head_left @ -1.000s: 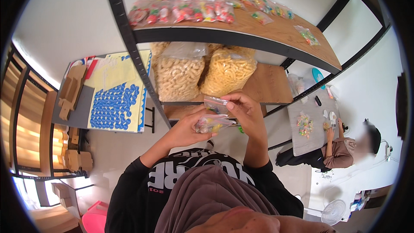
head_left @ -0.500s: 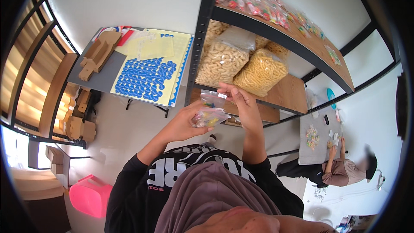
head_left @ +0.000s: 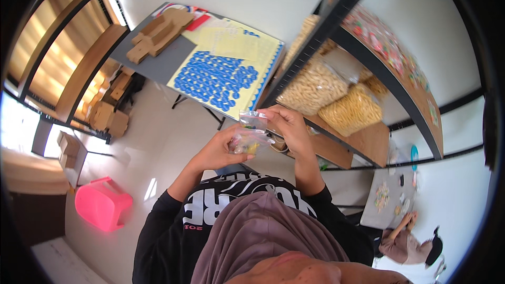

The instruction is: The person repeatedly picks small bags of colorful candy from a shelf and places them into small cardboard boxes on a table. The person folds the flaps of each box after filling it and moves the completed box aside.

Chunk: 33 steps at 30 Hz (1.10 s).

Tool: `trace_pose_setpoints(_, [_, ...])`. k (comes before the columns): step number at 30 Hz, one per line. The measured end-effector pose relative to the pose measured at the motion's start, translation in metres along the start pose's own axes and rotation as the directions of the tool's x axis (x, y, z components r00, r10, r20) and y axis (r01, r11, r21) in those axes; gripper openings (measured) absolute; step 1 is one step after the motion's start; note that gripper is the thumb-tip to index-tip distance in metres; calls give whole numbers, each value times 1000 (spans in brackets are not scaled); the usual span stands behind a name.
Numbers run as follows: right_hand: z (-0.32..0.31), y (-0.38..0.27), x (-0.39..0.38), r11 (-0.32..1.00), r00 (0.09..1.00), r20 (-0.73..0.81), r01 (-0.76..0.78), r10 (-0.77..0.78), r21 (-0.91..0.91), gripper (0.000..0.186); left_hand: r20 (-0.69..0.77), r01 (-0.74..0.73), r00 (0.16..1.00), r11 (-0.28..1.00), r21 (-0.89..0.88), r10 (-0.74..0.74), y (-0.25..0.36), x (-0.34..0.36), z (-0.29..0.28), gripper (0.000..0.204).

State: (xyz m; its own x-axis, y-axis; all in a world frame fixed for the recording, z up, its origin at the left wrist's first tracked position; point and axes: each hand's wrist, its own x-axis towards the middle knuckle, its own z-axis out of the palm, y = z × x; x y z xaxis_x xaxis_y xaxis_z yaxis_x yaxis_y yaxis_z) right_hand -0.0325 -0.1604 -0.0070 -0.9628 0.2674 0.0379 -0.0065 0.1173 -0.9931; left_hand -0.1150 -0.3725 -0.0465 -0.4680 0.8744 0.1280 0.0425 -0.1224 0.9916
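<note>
My left hand [head_left: 222, 150] is closed on small clear bags [head_left: 245, 142] with colourful little pieces inside. My right hand [head_left: 284, 125] pinches the top edge of another small zip bag [head_left: 251, 119], just above those. Both hands are close together in front of my chest. Beyond them stand a grey table [head_left: 139, 73] with a yellow sheet of round blue stickers [head_left: 205, 76] and, to the right, a shelving rack [head_left: 402, 100] holding large bags of pale and yellow snack pieces [head_left: 350, 109].
A pink chair [head_left: 97, 205] stands at lower left, cardboard boxes [head_left: 110, 121] beside a left-hand rack [head_left: 79, 79]. At lower right a co-worker [head_left: 405, 244] is at a grey table [head_left: 379, 210] with small colourful pieces. Brown cardboard trays [head_left: 160, 31] lie on the upper table.
The view has swung left: the sticker table moves toward the middle and the rack toward the right. My hands still hold the bags, slightly shifted within the picture.
</note>
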Motion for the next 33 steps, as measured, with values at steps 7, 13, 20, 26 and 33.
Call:
trace_pose_setpoints(7, [59,24,70,991,970,240,1,-34,137,24,-289,54,953,988,-143,-94,-15,-30,-73,52])
trace_pose_setpoints(13, [123,37,151,991,921,383,-110,73,77,12,-408,156,887,973,-173,-215,-6,-32,-151,53])
trace_pose_setpoints(20, [168,43,224,933,913,402,-206,74,295,19,-468,126,864,979,-159,-187,-12,-15,-228,53])
trace_pose_setpoints(26, [194,33,277,951,922,386,-152,38,269,21,-460,115,884,993,35,-86,-10,-2,-265,51])
trace_pose_setpoints(33, [209,45,323,991,939,340,-90,51,100,21,-395,209,898,978,-8,-195,-6,24,-299,54])
